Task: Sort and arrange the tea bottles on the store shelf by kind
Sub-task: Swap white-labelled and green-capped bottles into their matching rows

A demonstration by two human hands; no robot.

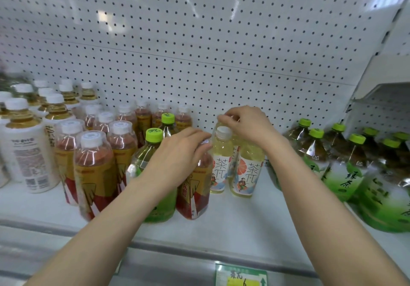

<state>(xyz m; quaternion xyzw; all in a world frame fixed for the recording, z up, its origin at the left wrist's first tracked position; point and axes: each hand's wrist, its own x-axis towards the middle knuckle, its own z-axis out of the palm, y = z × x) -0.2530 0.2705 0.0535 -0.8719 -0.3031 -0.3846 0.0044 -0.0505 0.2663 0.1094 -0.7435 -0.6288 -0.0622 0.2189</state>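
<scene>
So, on the white shelf (244, 217) — left grip (177, 152) clutches the cap of a red-labelled plastic tea bottle (195, 188), right grip (246, 126) pinches the top of a pale yellow plastic tea bottle (234, 150) just beside.

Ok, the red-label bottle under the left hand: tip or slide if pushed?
The red-label bottle looks full, so probably heavy and steady. Tall and narrow, it may tip if pushed near the top. Its glossy wrap could be slippery.
</scene>
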